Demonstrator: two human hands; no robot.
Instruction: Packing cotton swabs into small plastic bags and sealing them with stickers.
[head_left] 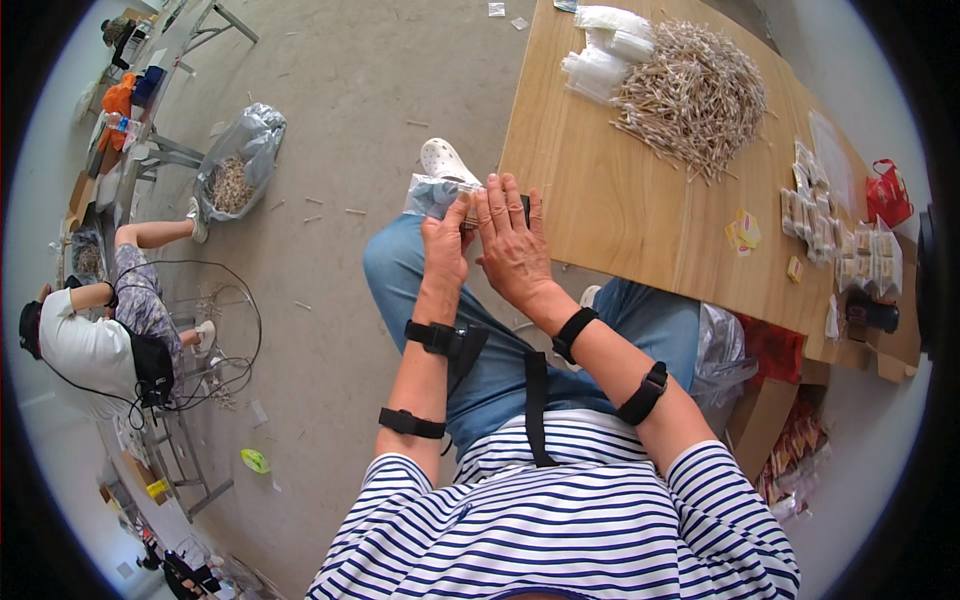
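Note:
Over my lap, beside the table's near left corner, my left hand (pixel 443 250) grips a small clear plastic bag (pixel 424 196), its thumb pointing up along the bag's edge. My right hand (pixel 514 245) lies flat against the bag side with fingers stretched out, close to the left fingertips. A dark object (pixel 526 208) shows partly behind the right fingers; its kind is hidden. What the bag holds cannot be made out. Up the table lies a big heap of cotton swabs (pixel 695 95), with a stack of clear plastic bags (pixel 605 55) at its left.
Filled swab packs (pixel 810 205) line the right side of the wooden table (pixel 590 190), near yellow cards (pixel 742 232) and a red bag (pixel 888 193). A cardboard box (pixel 760 415) stands below. At left a co-worker (pixel 95 340) sits by a swab-filled bag (pixel 235 165).

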